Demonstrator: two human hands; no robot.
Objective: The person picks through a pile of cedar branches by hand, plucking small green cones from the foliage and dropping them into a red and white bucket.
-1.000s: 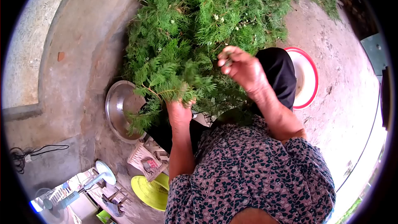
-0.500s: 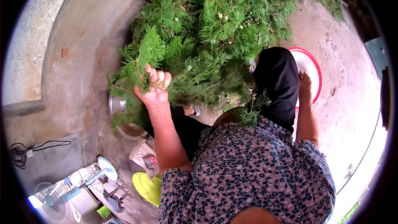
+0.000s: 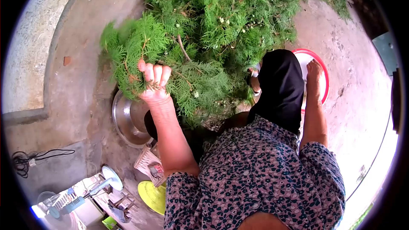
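My left hand (image 3: 156, 83) is closed round the stem of a leafy evergreen branch (image 3: 142, 38). Its feathery green sprays spread out above and to the left of my fingers, and more foliage hangs to the right of the wrist. A large heap of cut evergreen branches (image 3: 238, 12), some with small pale cones, lies just beyond. Over the white basin with a red rim (image 3: 327, 74), beside my black-clad knee, is my right hand (image 3: 314, 71). Its fingers look curled together, and what they may hold is too small to make out.
A shiny metal basin (image 3: 120, 117) stands on the floor below my left hand. Nearby are a pale plastic basket (image 3: 147, 162), a yellow round lid (image 3: 150, 196) and a light-blue fan (image 3: 111, 178). A black cable (image 3: 21, 162) lies by the left wall.
The branch in my left hand has swung up and left, uncovering more of the metal basin. The sprig over my lap is gone from there. My right hand has shifted slightly upward over its basin.
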